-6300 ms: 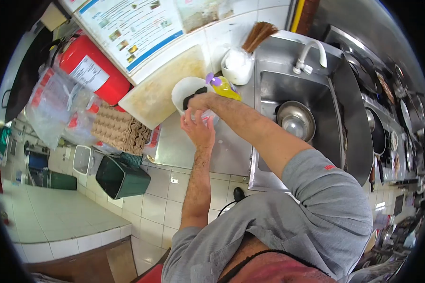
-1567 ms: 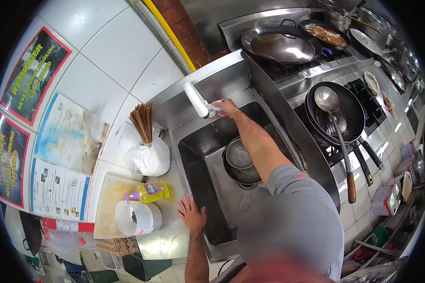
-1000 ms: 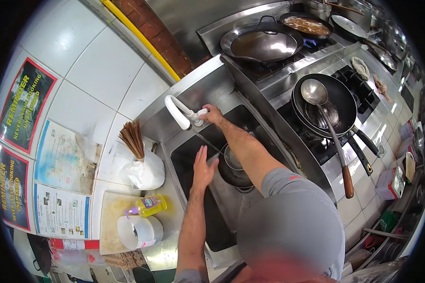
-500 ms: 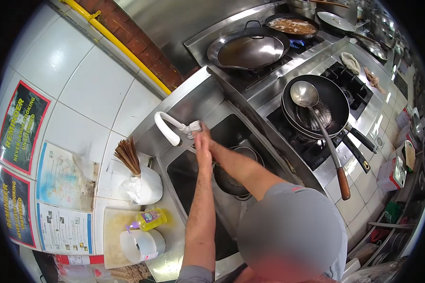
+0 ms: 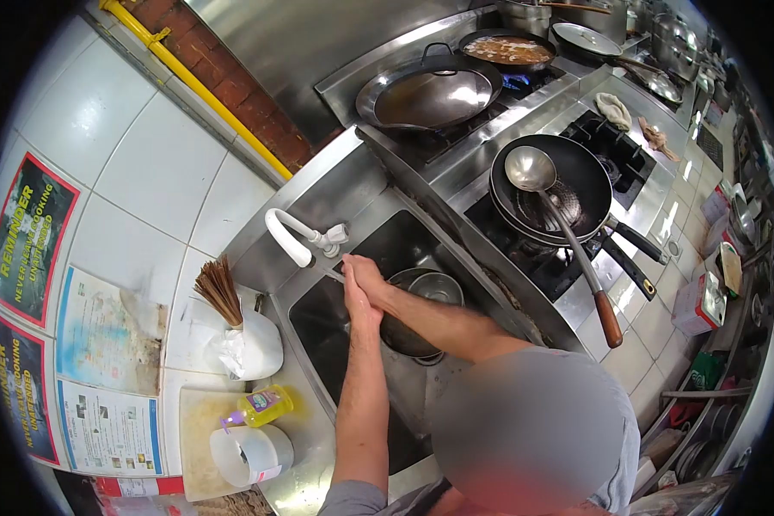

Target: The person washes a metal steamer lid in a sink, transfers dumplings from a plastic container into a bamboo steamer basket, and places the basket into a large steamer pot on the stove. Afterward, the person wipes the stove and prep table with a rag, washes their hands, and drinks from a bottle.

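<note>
Both hands are together over the sink (image 5: 390, 430), just below the white tap (image 5: 291, 236). My left hand (image 5: 359, 307) has its fingers stretched out and lies palm-in against my right hand (image 5: 369, 277). The right hand rests flat along the left, partly covering its fingers. A thin streak of water appears to run from the spout onto them. No object shows in either hand. Beneath the right forearm, a round pan (image 5: 402, 337) and a metal bowl (image 5: 439, 287) sit in the basin.
On the left ledge stand a white container (image 5: 265, 348) with a stick brush (image 5: 218, 291), a yellow soap bottle (image 5: 267, 406) and a white tub (image 5: 271, 454). Stacked pans (image 5: 595, 185) with a ladle (image 5: 531, 168) rest on the stove. A lit burner heats a brown-liquid pan (image 5: 509, 50).
My right hand has come down from beside the tap knob, and both hands are now pressed together lower over the basin. The whole view has shifted slightly.
</note>
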Demonstrator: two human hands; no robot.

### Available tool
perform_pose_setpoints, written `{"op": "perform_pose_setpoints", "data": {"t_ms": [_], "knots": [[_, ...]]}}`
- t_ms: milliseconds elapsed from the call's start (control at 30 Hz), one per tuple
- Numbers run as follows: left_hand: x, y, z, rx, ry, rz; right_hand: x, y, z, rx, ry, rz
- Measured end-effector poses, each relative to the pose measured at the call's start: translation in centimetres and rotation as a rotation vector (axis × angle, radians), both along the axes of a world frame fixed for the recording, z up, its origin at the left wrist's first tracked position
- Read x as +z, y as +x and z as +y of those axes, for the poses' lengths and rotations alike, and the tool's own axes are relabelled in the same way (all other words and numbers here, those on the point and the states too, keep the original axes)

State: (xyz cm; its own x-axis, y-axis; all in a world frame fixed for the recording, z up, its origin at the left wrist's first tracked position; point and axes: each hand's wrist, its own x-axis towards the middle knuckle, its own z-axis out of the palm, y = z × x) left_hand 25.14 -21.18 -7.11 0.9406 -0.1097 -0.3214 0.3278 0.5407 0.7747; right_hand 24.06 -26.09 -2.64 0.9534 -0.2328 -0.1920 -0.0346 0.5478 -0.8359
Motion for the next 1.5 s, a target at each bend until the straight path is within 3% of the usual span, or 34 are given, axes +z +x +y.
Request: {"op": "perform_pose_setpoints", "data": {"t_ms": [33,67,100,133,167,200,267,333,367,433,467,567,633,667,700,733,800,867,900,933,967,1033,1100,1167,1200,1233,1267,1300,1333,1367,1433,1467,1500], "knots": [[2.1,-1.3,-0.7,-0.004,0.001,-0.001,1.3,-1.0,0.4,-0.004,0.001,-0.001],[6.2,-3.6,-1.3,-0.009,-0.020,0.095,2.5,-2.3,1.2,-0.184,-0.380,-0.004],[8.6,-4.8,-1.7,-0.014,-0.041,0.191,0.8,-0.9,1.6,-0.145,-0.654,-0.044],[7.0,-3.2,-0.5,-0.112,-0.029,0.151,-1.1,0.6,2.0,-0.136,-0.926,-0.086],[6.7,-2.3,0.4,-0.118,-0.033,0.145,-5.5,3.9,1.9,0.098,-1.083,-0.165],[6.5,-1.7,1.2,-0.150,-0.034,0.123,-4.8,3.6,1.6,0.093,-1.087,-0.167],[5.7,-0.5,1.9,-0.178,-0.031,0.101,-1.6,0.6,1.2,0.122,-0.726,-0.248],[4.0,1.1,1.8,0.024,0.076,0.031,-0.2,-1.8,1.3,0.146,-0.366,-0.314],[3.5,2.4,2.4,0.022,0.073,0.032,0.1,-2.6,2.0,0.144,-0.369,-0.312],[3.0,5.1,4.3,-0.120,0.643,-0.100,-0.2,-3.6,4.1,-0.205,-0.073,-0.324],[2.6,5.1,4.1,0.048,0.745,-0.140,-0.3,-3.6,4.1,-0.203,-0.075,-0.324],[5.3,1.6,2.4,0.157,0.795,-0.288,-0.6,-3.7,4.1,-0.122,-0.033,-0.231],[2.2,1.2,1.7,0.021,0.763,-0.706,-0.8,-1.5,2.7,0.006,0.322,-0.230],[1.8,-0.5,1.3,-0.003,1.160,-1.066,-1.1,-0.8,2.0,0.101,0.468,-0.178],[4.8,-3.4,0.1,-0.033,1.555,-1.431,-1.4,-0.8,1.7,0.198,0.620,-0.129],[3.9,-3.2,0.4,-0.033,1.564,-1.433,-1.7,-1.1,1.6,0.284,0.744,-0.105],[1.7,-2.6,0.8,-0.122,1.618,-0.999,-1.9,-1.4,1.7,0.408,0.899,-0.109],[2.3,-1.4,2.1,-0.057,1.532,-0.917,-2.0,-1.2,2.1,0.463,0.960,-0.117],[2.6,-0.8,2.7,0.006,1.456,-0.840,-1.7,-1.3,2.1,0.452,0.950,-0.091],[5.0,-2.5,1.6,0.033,1.676,-0.551,0.7,-2.3,2.2,0.271,0.942,0.049],[5.0,-2.1,2.4,0.035,1.680,-0.548,0.9,-2.1,2.0,0.275,0.945,0.050],[5.1,-0.8,4.0,-0.277,1.296,-0.646,-0.6,-0.2,0.7,0.131,0.204,0.026],[4.6,-2.1,3.8,-0.235,1.267,-0.749,-3.9,4.0,-0.3,-0.116,-0.290,-0.136],[4.2,-4.0,4.1,-0.124,1.196,-0.953,-2.5,5.2,-2.3,-0.286,-0.764,-0.156],[4.2,-4.8,5.1,-0.228,1.194,-1.008,-2.3,5.9,-2.8,-0.381,-0.989,-0.186],[3.5,-6.4,5.5,-0.182,1.173,-1.026,-2.6,6.8,-3.1,-0.378,-0.985,-0.190],[2.0,-7.7,6.5,-0.263,1.125,-0.826,-3.2,8.0,-3.5,-0.265,-1.017,-0.195],[1.0,-9.2,7.8,-0.337,1.272,-0.944,-3.6,8.8,-3.9,-0.151,-1.047,-0.200],[-2.0,-10.4,9.6,-0.359,1.268,-0.781,-1.7,8.1,-4.6,0.084,-1.001,-0.113],[-4.1,-12.1,11.1,-0.398,1.207,-0.644,-2.0,8.7,-4.6,0.088,-0.998,-0.116],[-7.9,-14.8,14.9,-0.591,1.178,-0.695,-3.4,9.9,-4.1,0.013,-0.962,-0.096],[-8.6,-17.2,15.9,-0.578,1.071,-0.277,-3.4,10.2,-4.1,0.022,-0.956,-0.100],[-7.2,-19.2,16.3,-0.612,1.148,-0.283,-3.4,10.5,-4.0,0.004,-0.920,-0.084]]}}
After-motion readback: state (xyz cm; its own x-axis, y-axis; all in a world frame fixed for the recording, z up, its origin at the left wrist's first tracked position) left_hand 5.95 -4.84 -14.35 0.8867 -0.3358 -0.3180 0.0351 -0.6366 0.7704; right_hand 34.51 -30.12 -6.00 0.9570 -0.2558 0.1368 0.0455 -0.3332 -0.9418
